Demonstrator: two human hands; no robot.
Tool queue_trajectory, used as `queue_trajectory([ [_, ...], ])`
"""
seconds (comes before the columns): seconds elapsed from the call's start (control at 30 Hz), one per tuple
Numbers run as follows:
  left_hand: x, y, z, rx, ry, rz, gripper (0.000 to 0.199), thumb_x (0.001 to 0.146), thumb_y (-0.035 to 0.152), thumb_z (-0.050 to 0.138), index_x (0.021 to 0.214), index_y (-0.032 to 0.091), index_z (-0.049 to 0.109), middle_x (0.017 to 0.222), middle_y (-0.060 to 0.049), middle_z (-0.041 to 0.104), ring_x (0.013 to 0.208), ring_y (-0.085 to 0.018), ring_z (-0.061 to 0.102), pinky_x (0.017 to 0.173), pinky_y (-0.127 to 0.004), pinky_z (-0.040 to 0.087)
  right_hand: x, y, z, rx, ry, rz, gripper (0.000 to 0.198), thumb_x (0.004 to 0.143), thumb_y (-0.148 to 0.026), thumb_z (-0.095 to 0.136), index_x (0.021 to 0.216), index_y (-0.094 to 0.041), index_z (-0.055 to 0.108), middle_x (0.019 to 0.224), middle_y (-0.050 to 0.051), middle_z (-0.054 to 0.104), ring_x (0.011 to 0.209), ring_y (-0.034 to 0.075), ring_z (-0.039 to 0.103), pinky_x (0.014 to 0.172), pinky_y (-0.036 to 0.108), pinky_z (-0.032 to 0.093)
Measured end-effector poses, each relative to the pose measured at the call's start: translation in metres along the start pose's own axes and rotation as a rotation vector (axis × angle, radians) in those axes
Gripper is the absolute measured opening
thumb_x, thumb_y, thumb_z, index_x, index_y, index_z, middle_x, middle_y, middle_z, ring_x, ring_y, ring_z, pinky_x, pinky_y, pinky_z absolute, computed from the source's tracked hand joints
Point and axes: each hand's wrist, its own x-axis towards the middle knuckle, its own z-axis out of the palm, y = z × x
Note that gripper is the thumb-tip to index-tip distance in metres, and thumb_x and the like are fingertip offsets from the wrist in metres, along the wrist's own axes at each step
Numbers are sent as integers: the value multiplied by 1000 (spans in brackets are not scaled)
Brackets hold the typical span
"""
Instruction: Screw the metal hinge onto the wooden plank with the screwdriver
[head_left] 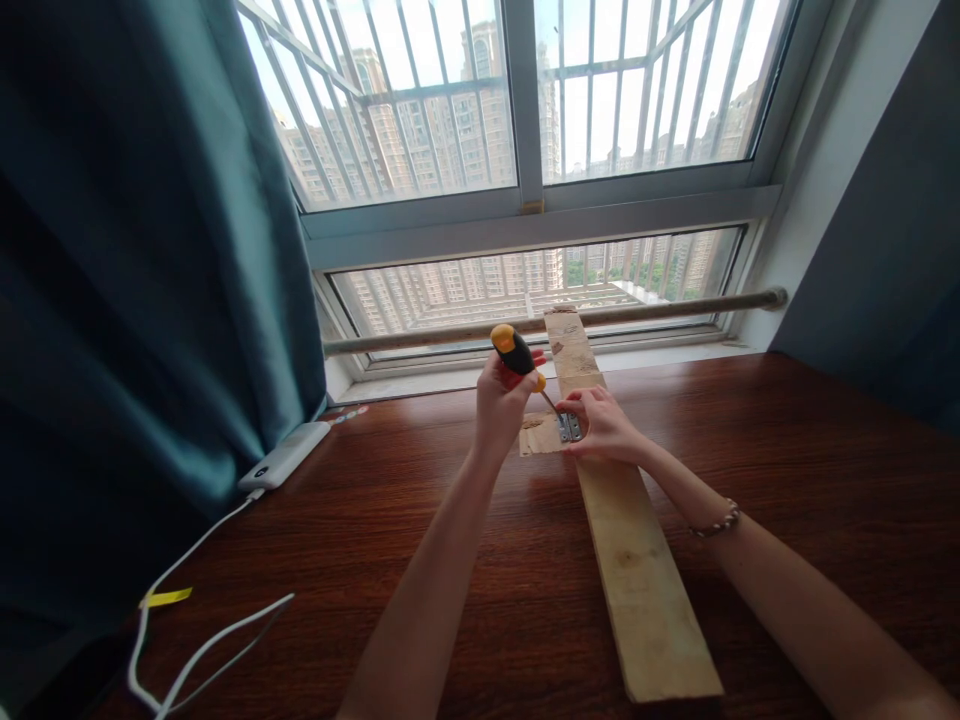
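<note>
Yellow and black, our screwdriver (514, 350) is gripped in our left hand (501, 398), tip at the hinge (574, 428), which our right hand (609, 428) pinches on the board (637, 560); far left of our fingers, a device (292, 452) bears a mark (260, 471) too small to read.

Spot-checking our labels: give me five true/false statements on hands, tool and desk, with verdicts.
1. The left hand grips a screwdriver. True.
2. The screwdriver's handle is solid red. False: it is black and yellow.
3. The fingers of the right hand are at the metal hinge. True.
4. The left arm wears jewellery. False: the bracelet is on the right arm.
5. The long board lies right of the white device. True.
</note>
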Motion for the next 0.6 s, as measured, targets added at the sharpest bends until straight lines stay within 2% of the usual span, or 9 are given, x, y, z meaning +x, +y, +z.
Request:
queue_trajectory([
  [0.1,1,6,1,-47,15,69,29,69,19,62,96,17,53,94,-7,64,85,-18,63,75,-32,48,0,-1,-1,3,-2,1,67,52,-45,74,112,-21,56,110,6,54,101,25,46,94,40,32],
  [0.2,5,19,-7,-78,123,134,31,70,19,60,99,19,51,90,-3,63,81,-15,62,74,-29,48,0,0,0,8,-6,-2,65,52,-45,74,111,-22,56,109,6,54,101,25,46,94,41,31],
  [0.33,15,33,-34,-117,304,127,21,70,14,57,90,17,49,69,4,54,54,-7,55,58,-23,47,0,3,2,13,0,-10,67,52,-45,74,111,-22,55,109,6,54,102,25,46,97,41,28],
  [0.37,18,32,-42,-100,327,58,18,69,13,57,84,16,49,62,5,50,46,-5,49,50,-21,44,0,3,2,14,1,-10,67,52,-45,74,111,-21,55,109,5,54,102,25,46,98,41,28],
  [0.43,21,23,-58,-34,273,-205,16,64,10,61,75,13,49,53,7,45,36,-2,36,37,-16,33,0,3,2,14,6,-6,66,52,-45,74,111,-22,55,109,5,54,102,25,46,97,41,28],
  [0.5,22,6,-69,6,79,-512,18,63,9,65,72,11,50,56,2,51,35,1,29,34,-14,25,-1,1,1,14,7,1,65,53,-44,74,111,-22,56,109,5,55,101,25,46,96,40,30],
  [0.53,21,-4,-71,32,0,-620,18,63,11,66,72,10,50,60,-1,56,35,2,27,34,-14,24,-1,0,1,14,6,3,65,53,-44,74,111,-22,56,109,5,55,101,24,46,95,40,31],
  [0.6,20,-25,-70,128,-75,-732,20,65,13,67,71,11,48,65,-6,61,35,1,28,35,-15,26,-1,-1,0,11,-1,5,64,54,-44,73,112,-22,56,109,5,55,100,24,45,93,39,33],
])
